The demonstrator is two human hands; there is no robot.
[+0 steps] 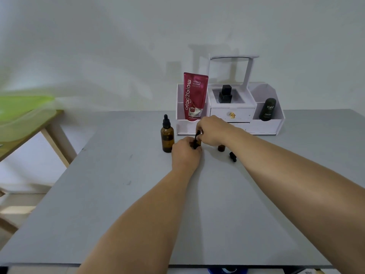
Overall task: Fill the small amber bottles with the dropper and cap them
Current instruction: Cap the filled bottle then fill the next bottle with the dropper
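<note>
Currently both hands meet at the far middle of the grey worktop (118,194).

Obs.: the left hand (184,155) curls its fingers round a small amber glass bottle (198,143). The bottle is mostly hidden and appears to stand on the worktop, just right of the tall amber bottle with a black dropper top (167,135). The right hand (212,131) pinches a slim black dropper cap (197,133) directly over that bottle's mouth. Liquid level cannot be told.

A second small amber bottle (221,147) stands uncapped beside the right wrist. Its black cap (233,156) lies on its side nearby.

Judgement: the step in hand looks like seating the dropper cap into the held bottle, either to dispense or to close it.

Method note: press the bottle flat to the worktop and hold the dropper upright so its tip enters cleanly. Let the thread catch lightly before turning, and turn the cap rather than the bottle.

Risk: the right wrist sits close to the open bottle, so a careless twist could tip it.
</note>
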